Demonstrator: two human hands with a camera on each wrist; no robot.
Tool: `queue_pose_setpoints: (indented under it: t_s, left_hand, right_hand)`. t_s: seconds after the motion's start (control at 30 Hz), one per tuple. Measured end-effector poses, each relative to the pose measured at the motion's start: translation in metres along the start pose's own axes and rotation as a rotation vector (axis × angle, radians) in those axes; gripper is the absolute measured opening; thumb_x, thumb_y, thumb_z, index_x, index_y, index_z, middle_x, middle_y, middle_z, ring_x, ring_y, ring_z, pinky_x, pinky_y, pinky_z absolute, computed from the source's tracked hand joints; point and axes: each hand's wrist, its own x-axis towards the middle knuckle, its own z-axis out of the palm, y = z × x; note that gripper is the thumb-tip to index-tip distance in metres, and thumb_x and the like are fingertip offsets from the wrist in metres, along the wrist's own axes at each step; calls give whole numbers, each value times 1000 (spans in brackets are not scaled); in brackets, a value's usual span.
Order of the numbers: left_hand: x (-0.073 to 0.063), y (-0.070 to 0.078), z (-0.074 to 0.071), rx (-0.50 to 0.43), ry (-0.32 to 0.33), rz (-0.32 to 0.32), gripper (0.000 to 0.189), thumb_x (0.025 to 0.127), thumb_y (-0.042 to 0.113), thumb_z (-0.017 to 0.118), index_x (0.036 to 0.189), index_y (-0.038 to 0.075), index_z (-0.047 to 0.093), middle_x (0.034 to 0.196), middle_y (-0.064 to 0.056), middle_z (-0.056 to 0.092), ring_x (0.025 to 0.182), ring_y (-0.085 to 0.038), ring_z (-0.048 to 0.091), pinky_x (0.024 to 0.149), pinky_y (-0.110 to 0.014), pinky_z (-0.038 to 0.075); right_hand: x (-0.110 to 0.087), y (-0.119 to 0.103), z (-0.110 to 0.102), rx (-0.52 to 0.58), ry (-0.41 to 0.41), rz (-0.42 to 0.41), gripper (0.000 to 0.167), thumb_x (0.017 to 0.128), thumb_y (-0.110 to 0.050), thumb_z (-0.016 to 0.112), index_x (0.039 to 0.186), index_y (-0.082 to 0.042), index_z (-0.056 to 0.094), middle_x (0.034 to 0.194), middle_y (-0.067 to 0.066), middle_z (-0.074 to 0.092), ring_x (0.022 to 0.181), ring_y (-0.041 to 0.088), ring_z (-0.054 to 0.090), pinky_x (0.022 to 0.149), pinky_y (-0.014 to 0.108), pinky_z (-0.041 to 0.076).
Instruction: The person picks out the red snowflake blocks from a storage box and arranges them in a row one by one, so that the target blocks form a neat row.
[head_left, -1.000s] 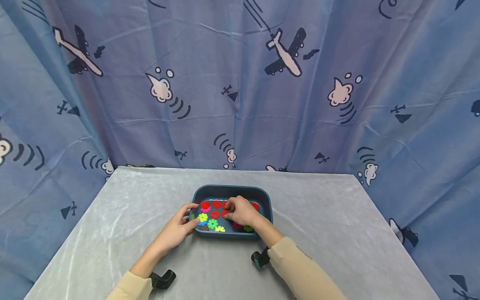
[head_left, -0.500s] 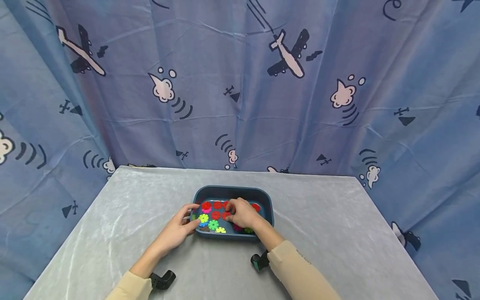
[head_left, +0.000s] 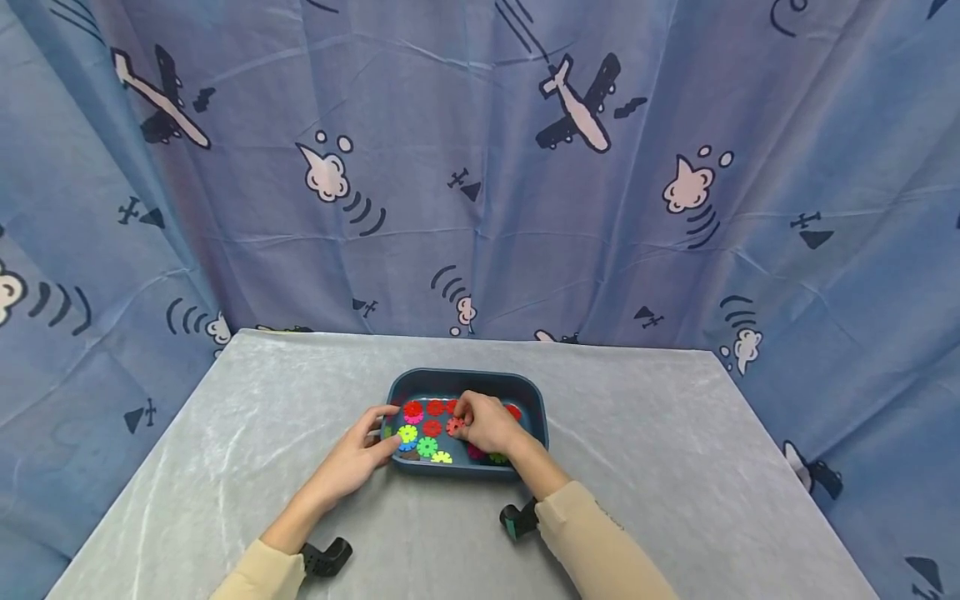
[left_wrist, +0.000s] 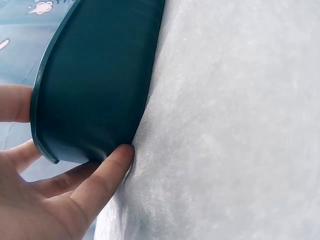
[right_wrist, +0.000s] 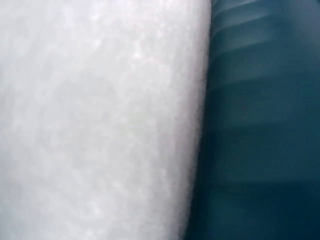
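Observation:
A dark teal plastic basin point(head_left: 465, 470) stands on the cloth-covered table, with red, pink, yellow, green and blue snowflake discs lying in it. My left hand point(head_left: 351, 463) grips its left end, thumb and a finger over the rim. In the left wrist view other fingers point(left_wrist: 107, 177) press the basin's outer wall point(left_wrist: 95, 80) near its base. Inside the basin my right hand point(head_left: 491, 425) pinches a red snowflake disc point(head_left: 453, 427) between thumb and fingertips. Part of the contents is hidden under that hand. The right wrist view has only blurred cloth and the basin's wall point(right_wrist: 260, 130).
Pale grey cloth covers the table point(head_left: 637, 417) around the basin. A blue curtain point(head_left: 420, 167) printed with aeroplanes hangs behind and at both sides. A black wrist camera mount sits below each hand.
The right hand's fingertips have shifted slightly, and the red snowflake disc at them now shows more of its face. The left hand and the basin stay in place.

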Motion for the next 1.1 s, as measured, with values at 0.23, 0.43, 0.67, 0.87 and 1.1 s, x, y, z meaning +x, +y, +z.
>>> queue_pose_setpoints:
  t_s: [0.23,0.43,0.67,0.87,1.1]
  left_hand:
    - [-1,1,0,-2,-3,11,47,101,19,64,146,14,49,146,-25,44,117,-32,61,90,-45,57]
    - [0,0,1,-3,-7,8,48,101,20,64,146,15,49,145,-24,44,115,-30,62,89,-43,57]
    - [0,-2,-1,-9,-13,21,49,101,21,64,147,14,48,144,-24,44,112,-28,62,89,-43,57]
    - [1,-3,0,-3,-20,29,49,102,20,63,147,13,47,143,-25,44,113,-28,62,89,-44,57]
    - [1,-1,-1,-3,-8,16,49,101,20,64,147,14,48,145,-24,44,114,-30,62,89,-43,57]
  right_hand:
    - [-2,-1,-3,53,-4,-15,13,90,3,69,97,-6,63,74,3,56,64,17,51,59,28,44]
    - [-5,-2,-6,70,6,-53,11,91,2,67,99,-5,63,73,2,56,61,15,51,58,27,43]
    - [-11,-7,-13,97,37,-97,13,91,0,66,103,-5,64,73,0,57,61,14,51,57,28,44]
    - [-19,-11,-25,112,46,-115,14,91,0,65,104,-3,65,75,0,59,61,14,52,58,29,45]
    - [-27,-10,-41,103,76,-130,12,90,-1,67,101,-6,65,75,-2,60,60,13,52,59,29,45]
